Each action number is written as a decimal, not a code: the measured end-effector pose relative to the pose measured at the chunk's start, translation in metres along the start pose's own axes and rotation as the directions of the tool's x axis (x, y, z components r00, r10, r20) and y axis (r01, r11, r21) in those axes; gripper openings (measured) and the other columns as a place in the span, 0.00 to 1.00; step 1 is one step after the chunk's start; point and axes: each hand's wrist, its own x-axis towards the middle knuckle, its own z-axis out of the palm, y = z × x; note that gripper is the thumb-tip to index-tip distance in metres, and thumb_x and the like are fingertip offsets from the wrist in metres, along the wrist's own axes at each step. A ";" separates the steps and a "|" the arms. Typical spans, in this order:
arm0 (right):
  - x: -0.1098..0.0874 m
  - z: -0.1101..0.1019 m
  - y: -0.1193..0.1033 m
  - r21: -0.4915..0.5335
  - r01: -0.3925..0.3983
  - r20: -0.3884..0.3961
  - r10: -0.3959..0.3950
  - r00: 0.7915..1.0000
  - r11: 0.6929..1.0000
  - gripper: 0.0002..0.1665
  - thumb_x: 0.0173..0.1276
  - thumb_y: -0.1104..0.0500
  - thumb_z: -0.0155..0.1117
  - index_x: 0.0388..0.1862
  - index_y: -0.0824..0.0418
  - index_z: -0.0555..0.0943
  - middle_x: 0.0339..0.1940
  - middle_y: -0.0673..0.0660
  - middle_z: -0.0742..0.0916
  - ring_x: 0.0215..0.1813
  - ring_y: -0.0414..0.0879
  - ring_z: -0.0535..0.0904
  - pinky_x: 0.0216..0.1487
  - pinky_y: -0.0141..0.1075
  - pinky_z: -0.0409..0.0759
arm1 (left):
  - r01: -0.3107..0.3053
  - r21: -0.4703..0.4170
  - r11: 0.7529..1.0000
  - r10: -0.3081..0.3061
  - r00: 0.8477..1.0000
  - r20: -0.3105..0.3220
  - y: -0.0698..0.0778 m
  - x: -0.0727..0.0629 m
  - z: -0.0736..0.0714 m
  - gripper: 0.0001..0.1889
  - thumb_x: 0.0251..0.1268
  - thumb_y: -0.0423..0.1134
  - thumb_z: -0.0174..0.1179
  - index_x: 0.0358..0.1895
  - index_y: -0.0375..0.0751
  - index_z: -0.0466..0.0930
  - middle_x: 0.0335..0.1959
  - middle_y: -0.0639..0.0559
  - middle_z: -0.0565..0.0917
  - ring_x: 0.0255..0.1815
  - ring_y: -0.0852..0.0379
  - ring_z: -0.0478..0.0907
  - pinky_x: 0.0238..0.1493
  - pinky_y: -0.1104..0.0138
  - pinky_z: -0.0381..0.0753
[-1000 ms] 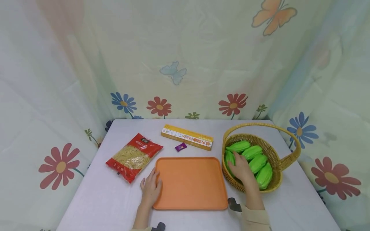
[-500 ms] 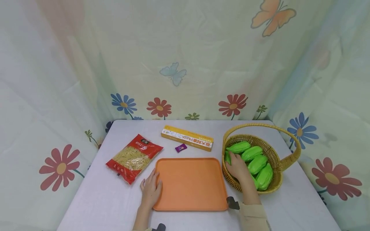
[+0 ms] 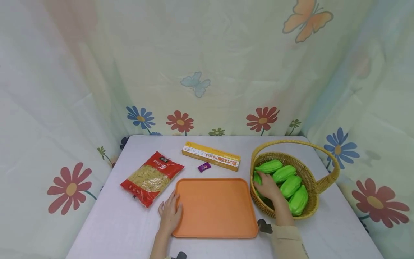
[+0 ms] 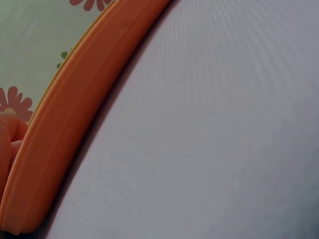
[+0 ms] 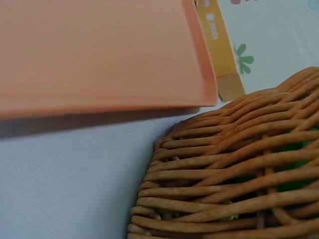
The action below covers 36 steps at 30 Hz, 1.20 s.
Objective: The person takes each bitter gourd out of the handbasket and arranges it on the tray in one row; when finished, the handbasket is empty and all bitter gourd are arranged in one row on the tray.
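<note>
Red and clear plastic wraps the bag of pasta point(image 3: 152, 178) at far left; its small print is hard to read. Next comes the left hand point(image 3: 169, 215), fingers relaxed and grasping nothing, resting at the near left edge of the orange tray point(image 3: 215, 208). Beyond the tray lie a purple packet point(image 3: 204, 167) and a yellow box point(image 3: 211, 155). On the right, the right hand point(image 3: 268, 187) reaches into the wicker basket point(image 3: 304, 172), its thumb and fingers seemingly closed around the leftmost green gourd point(image 3: 257, 178), beside the other gourds point(image 3: 290, 186). Taking hold looks like the step in hand; the next move would call for a secure grip and clearance over the rim. That hand covers much of its gourd, its fingertips are hard to make out, and the right wrist view shows only green through the weave.
</note>
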 end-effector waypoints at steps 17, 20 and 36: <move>-0.012 -0.019 -0.007 0.421 -0.267 0.136 0.230 0.963 0.867 0.44 0.69 0.45 0.50 0.72 0.66 0.46 0.70 0.73 0.53 0.67 0.70 0.48 0.61 0.63 0.54 | -0.039 0.018 0.999 0.040 0.999 -0.026 -0.001 -0.001 0.005 0.20 0.64 0.38 0.53 0.58 0.36 0.71 0.67 0.45 0.64 0.65 0.47 0.60 0.59 0.45 0.43; -0.014 -0.022 -0.009 0.480 -0.283 0.153 0.238 0.959 0.830 0.45 0.69 0.44 0.51 0.72 0.65 0.44 0.71 0.72 0.50 0.68 0.70 0.45 0.62 0.63 0.51 | -0.037 0.010 0.999 0.037 0.999 -0.031 0.000 -0.002 0.004 0.20 0.63 0.38 0.53 0.58 0.35 0.71 0.67 0.44 0.64 0.65 0.47 0.60 0.60 0.45 0.43; -0.026 -0.029 -0.018 0.602 -0.275 0.130 0.248 0.960 0.750 0.46 0.68 0.42 0.50 0.74 0.59 0.43 0.70 0.73 0.49 0.69 0.69 0.44 0.61 0.64 0.51 | -0.045 0.088 0.995 0.050 0.997 -0.059 -0.002 -0.003 0.002 0.25 0.63 0.40 0.54 0.62 0.35 0.66 0.66 0.44 0.65 0.62 0.45 0.64 0.59 0.44 0.45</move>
